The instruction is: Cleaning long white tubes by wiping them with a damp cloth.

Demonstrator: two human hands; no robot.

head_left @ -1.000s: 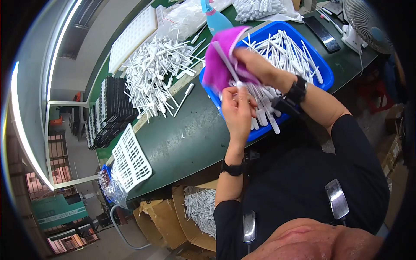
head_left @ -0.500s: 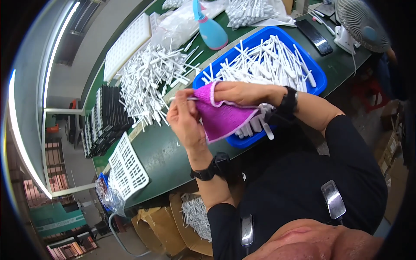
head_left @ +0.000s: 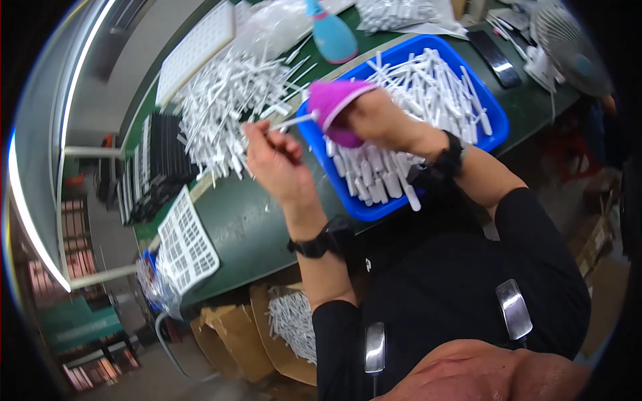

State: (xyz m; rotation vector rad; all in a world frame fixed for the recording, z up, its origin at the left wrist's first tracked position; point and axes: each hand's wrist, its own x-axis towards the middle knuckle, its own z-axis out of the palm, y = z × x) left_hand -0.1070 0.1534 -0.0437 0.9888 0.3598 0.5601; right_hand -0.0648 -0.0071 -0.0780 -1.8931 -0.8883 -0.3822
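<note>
My left hand (head_left: pixel 277 160) pinches one end of a thin white plastic stick (head_left: pixel 295 121) between thumb and fingers. The stick's other end meets a purple cloth (head_left: pixel 338 100) with a pale stitched edge. Bunched around by my right hand (head_left: pixel 384 120), the cloth is gripped over the near part of the blue tray (head_left: pixel 358 209). Many white sticks with wider handles (head_left: pixel 374 177) lie in that tray, some lined up along its near side. To the left of the tray, a loose heap of similar white sticks (head_left: pixel 231 90) covers the green table.
A blue spray bottle (head_left: pixel 334 39) stands behind the tray. Black stacked racks (head_left: pixel 157 167) and a white slotted panel (head_left: pixel 189 244) sit at the left. A phone (head_left: pixel 496 59) and a fan (head_left: pixel 572 47) are at the right. Below the table is a carton of sticks (head_left: pixel 292 324).
My right hand has bunched up the cloth, which hung spread out before, and turned inward. My left hand has drawn slightly left, so more of the stick shows between the hands.
</note>
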